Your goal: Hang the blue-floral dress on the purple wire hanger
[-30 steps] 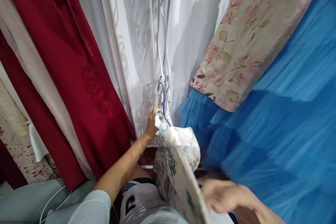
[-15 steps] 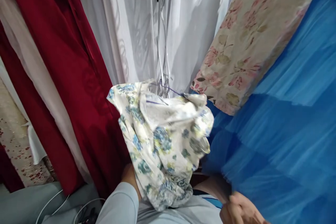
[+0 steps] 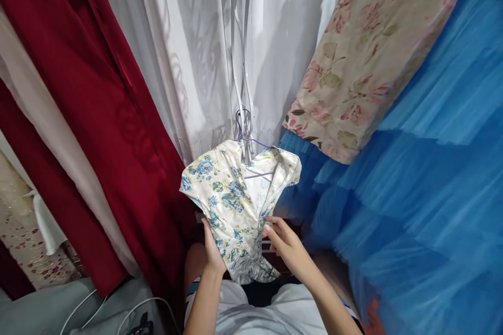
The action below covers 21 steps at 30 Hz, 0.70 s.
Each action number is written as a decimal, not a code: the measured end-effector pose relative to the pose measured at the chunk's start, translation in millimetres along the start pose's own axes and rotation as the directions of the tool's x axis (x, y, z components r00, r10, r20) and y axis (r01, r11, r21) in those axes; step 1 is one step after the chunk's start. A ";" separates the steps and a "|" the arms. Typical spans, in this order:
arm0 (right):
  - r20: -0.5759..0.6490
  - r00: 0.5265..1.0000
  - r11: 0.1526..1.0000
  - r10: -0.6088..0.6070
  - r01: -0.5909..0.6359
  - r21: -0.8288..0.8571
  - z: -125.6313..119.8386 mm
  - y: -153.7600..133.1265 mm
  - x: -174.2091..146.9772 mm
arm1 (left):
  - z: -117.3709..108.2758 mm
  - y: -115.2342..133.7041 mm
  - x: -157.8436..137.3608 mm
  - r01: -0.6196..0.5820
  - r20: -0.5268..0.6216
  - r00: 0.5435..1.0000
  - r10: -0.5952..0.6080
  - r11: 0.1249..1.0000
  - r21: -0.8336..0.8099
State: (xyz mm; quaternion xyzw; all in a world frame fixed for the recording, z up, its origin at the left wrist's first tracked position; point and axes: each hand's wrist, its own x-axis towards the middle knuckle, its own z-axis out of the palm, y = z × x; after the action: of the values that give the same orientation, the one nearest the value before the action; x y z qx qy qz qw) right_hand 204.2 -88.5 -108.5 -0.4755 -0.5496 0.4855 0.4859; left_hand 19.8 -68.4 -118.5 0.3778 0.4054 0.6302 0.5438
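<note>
A white short-sleeved garment [image 3: 231,196] with blue and green flowers hangs on a thin purple hanger [image 3: 256,141] in front of me. Its neckline is a crossed V, and its lower part is bunched, so I cannot tell whether it is a dress or a blouse. My left hand [image 3: 214,254] holds its left side at the waist, with some fingers hidden behind the cloth. On the other side, my right hand [image 3: 286,243] pinches the front edge below the V, thumb and fingers close together.
Long red dresses [image 3: 113,131] hang at left, white cloth [image 3: 271,52] behind. A pink-flowered garment [image 3: 349,73] and a ruffled blue dress [image 3: 428,193] hang at right. White cables [image 3: 149,301] and a dark object [image 3: 143,324] lie on a grey surface [image 3: 47,298] at lower left.
The floral garment has swung upright and turned its front to me, with its hanger now plainly visible. My right hand has come up from the lower right to its edge.
</note>
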 end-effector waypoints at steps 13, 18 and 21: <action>0.024 1.000 1.000 0.001 -0.001 -0.008 11.4 0.4 0.3 | -8.6 -34.0 6.4 -0.359 -0.290 0.794 0.534 0.797 0.485; 0.107 0.994 1.000 -0.008 0.006 0.022 17.6 -6.6 2.1 | 20.4 -51.8 -20.2 -0.464 0.188 0.878 0.439 0.690 0.556; 0.140 0.990 0.998 0.024 -0.033 0.056 22.8 -13.0 4.7 | 29.0 -61.1 -28.1 -0.379 0.229 0.925 0.303 0.771 0.511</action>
State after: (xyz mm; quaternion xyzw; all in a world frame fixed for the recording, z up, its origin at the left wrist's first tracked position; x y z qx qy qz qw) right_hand 180.5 -86.4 -96.5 -0.4338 -0.5608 0.5403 0.4531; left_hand 73.0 -88.5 -164.7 0.6255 0.4554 0.5496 0.3152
